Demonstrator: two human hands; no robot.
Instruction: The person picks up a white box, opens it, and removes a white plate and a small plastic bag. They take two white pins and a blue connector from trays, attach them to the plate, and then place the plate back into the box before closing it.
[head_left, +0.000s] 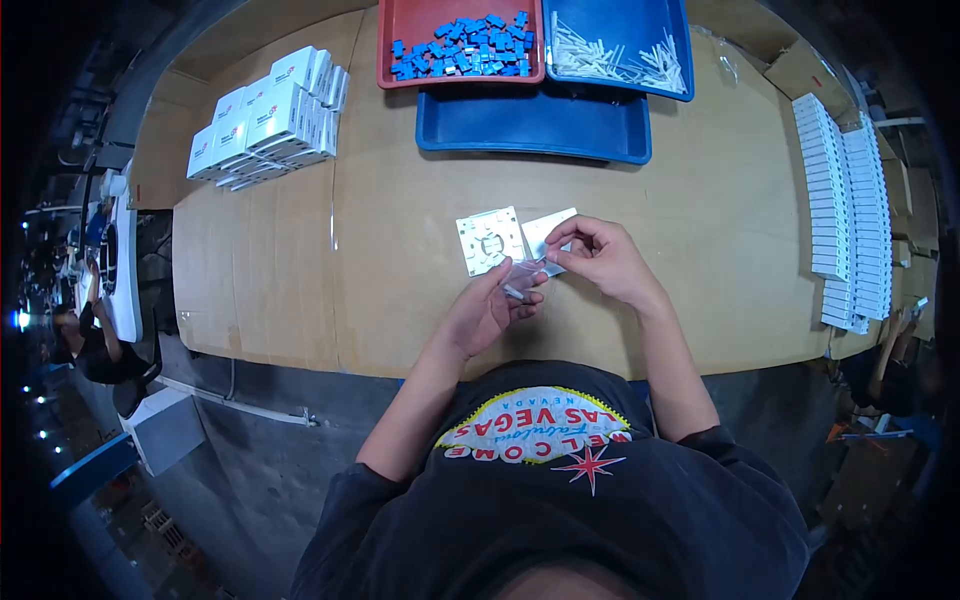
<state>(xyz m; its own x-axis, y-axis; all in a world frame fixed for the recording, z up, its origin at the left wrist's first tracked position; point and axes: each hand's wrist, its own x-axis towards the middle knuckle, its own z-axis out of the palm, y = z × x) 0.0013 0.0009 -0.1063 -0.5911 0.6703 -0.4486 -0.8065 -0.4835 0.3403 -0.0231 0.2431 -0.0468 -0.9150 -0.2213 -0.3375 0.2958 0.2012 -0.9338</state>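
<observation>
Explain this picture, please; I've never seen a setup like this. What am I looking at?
No robot: a person's bare hands, in one view from a head-worn camera looking forward and down. The left hand holds what looks like a small clear bag; the right hand pinches near its edge. On the table lie two flat white pieces. Beyond are a red tray of blue parts and two blue trays. White boxes stand stacked at left.
</observation>
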